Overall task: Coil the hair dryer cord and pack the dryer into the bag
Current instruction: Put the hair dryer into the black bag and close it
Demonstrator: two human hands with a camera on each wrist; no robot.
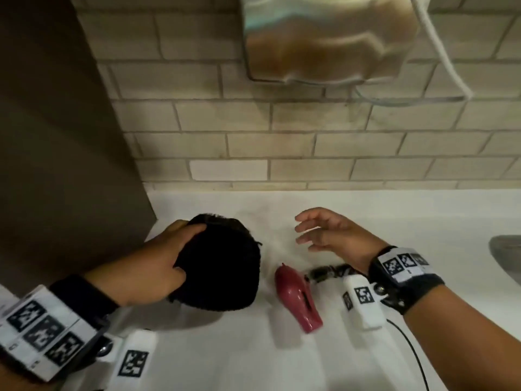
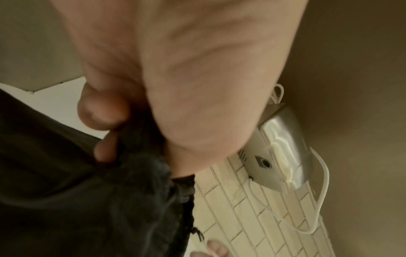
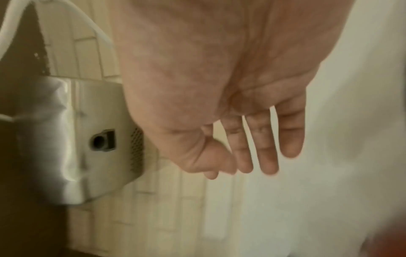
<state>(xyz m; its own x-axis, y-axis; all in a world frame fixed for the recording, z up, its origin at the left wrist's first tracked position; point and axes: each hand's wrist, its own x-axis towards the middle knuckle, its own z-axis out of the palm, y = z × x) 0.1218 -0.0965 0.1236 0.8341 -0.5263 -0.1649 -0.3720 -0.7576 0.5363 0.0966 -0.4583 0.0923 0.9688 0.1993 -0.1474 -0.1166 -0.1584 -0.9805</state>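
A black fabric bag [image 1: 222, 263] sits on the white counter [image 1: 366, 210], and my left hand [image 1: 166, 258] grips its left rim. Seen from the left wrist, my fingers [image 2: 103, 111] pinch the dark cloth of the bag [image 2: 87, 200]. The small red hair dryer [image 1: 297, 299] lies on the counter just right of the bag. Its coiled black cord [image 1: 328, 271] lies beside it, partly hidden under my right wrist. My right hand [image 1: 321, 230] hovers above the counter beyond the dryer, fingers [image 3: 265, 147] straight and spread, holding nothing.
A steel wall-mounted dispenser [image 1: 324, 38] with a white cable [image 1: 442, 49] hangs on the tiled wall [image 1: 253, 122]. A brown partition [image 1: 56, 136] stands at the left. A sink basin edge [image 1: 507, 255] shows at far right. A thin black wire [image 1: 414, 354] trails toward me.
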